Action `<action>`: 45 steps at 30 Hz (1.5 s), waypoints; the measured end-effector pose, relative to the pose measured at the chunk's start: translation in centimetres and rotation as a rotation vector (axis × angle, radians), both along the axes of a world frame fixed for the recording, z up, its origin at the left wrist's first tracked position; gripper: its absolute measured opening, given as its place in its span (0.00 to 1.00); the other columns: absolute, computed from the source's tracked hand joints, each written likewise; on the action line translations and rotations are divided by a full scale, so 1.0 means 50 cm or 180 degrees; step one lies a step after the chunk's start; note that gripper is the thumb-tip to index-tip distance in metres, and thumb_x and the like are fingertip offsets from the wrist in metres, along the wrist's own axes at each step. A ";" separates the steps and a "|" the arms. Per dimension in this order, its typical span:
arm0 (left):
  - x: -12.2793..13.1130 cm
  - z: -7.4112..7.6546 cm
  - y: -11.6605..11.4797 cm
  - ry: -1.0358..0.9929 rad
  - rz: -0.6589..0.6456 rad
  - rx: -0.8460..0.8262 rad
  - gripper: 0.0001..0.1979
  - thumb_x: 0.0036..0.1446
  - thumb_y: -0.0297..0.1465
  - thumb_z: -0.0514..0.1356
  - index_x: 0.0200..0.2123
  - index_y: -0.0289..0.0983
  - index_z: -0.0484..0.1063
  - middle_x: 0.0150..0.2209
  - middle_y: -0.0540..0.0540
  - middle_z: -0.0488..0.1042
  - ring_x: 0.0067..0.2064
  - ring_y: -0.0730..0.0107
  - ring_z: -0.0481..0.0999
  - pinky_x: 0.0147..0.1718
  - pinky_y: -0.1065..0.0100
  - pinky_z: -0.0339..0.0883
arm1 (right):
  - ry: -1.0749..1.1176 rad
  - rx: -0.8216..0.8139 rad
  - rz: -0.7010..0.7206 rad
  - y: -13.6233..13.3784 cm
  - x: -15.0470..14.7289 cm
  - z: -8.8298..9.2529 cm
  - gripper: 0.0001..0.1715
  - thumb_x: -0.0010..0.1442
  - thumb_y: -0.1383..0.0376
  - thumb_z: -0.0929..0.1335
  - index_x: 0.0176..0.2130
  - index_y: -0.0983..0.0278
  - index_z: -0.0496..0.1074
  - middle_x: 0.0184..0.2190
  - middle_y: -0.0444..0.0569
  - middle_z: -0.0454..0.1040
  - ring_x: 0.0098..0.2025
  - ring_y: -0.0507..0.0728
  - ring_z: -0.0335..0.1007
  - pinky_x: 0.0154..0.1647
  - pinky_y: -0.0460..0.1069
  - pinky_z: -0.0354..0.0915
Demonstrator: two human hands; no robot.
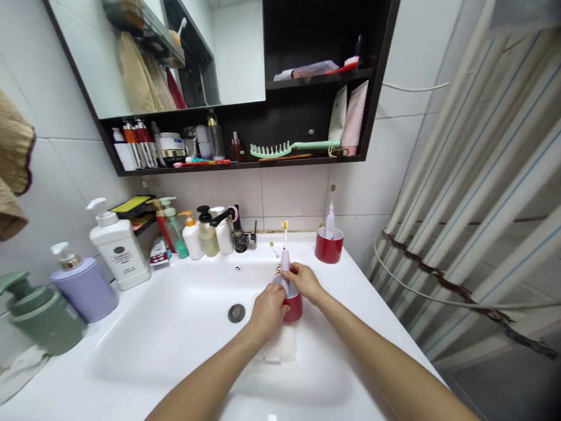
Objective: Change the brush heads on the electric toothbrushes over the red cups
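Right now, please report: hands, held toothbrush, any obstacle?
Left hand on red cup. Right hand pinching toothbrush. Toothbrush upright, base inside cup. Nothing visibly in the way.

Shows pale wall tiles (298,193) with thin joints behind a glossy white basin counter (355,286). Has, above, a dark wall cabinet (291,35) with a mirror (239,58) at left and an open shelf (319,80) at right. Looks evenly and softly lit throughout.

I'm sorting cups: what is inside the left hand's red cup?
A toothbrush, held by the right hand, reaches into the cup; its base and the cup's bottom are hidden.
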State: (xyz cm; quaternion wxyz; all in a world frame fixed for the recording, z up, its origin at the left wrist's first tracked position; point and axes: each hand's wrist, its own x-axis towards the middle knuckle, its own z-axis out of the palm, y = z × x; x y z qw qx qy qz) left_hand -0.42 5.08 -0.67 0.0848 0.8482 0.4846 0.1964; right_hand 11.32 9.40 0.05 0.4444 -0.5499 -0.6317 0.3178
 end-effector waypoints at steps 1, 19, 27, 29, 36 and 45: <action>-0.007 -0.004 -0.011 -0.0040 0.0039 -0.0052 0.05 0.41 0.25 0.51 0.25 0.36 0.63 0.31 0.49 0.64 0.36 0.70 0.60 0.32 0.71 0.56 | 0.0027 -0.0012 0.0044 -0.009 -0.009 -0.003 0.11 0.42 0.63 0.62 0.26 0.67 0.68 0.24 0.48 0.71 0.26 0.53 0.65 0.26 0.46 0.60; -0.048 0.027 -0.038 -0.2263 0.0322 -0.0424 0.09 0.43 0.30 0.50 0.30 0.36 0.65 0.33 0.45 0.67 0.38 0.68 0.63 0.38 0.66 0.55 | 0.1706 -0.0462 0.0703 -0.140 0.008 0.095 0.16 0.49 0.57 0.58 0.33 0.65 0.61 0.24 0.45 0.65 0.22 0.49 0.59 0.24 0.45 0.57; -0.014 0.075 -0.005 -0.5136 0.0279 -0.2248 0.10 0.41 0.34 0.53 0.26 0.32 0.62 0.21 0.48 0.67 0.25 0.74 0.68 0.29 0.70 0.60 | 0.2160 -0.1450 0.1494 -0.194 -0.041 0.036 0.18 0.50 0.56 0.56 0.26 0.68 0.63 0.21 0.45 0.62 0.20 0.47 0.57 0.22 0.44 0.57; -0.015 0.062 -0.001 -0.5387 0.0398 -0.2273 0.08 0.39 0.32 0.55 0.23 0.32 0.62 0.19 0.49 0.67 0.23 0.77 0.68 0.29 0.71 0.60 | 0.1883 -0.1448 0.1471 -0.193 -0.043 0.030 0.16 0.49 0.56 0.57 0.28 0.66 0.62 0.23 0.45 0.61 0.21 0.47 0.56 0.22 0.44 0.57; -0.021 0.048 0.007 -0.5717 0.0517 -0.2138 0.08 0.38 0.32 0.56 0.22 0.33 0.62 0.18 0.51 0.66 0.23 0.78 0.67 0.30 0.72 0.61 | 0.1050 -0.1190 0.1228 -0.192 -0.049 0.027 0.14 0.48 0.56 0.57 0.27 0.64 0.58 0.22 0.42 0.58 0.19 0.46 0.54 0.17 0.42 0.56; -0.016 0.056 0.001 -0.5935 0.0457 -0.2004 0.08 0.40 0.32 0.54 0.23 0.34 0.60 0.18 0.53 0.64 0.23 0.77 0.67 0.32 0.69 0.60 | 0.0603 -0.0840 0.1055 -0.191 -0.054 0.029 0.12 0.49 0.57 0.57 0.28 0.63 0.58 0.18 0.40 0.57 0.17 0.47 0.53 0.16 0.43 0.55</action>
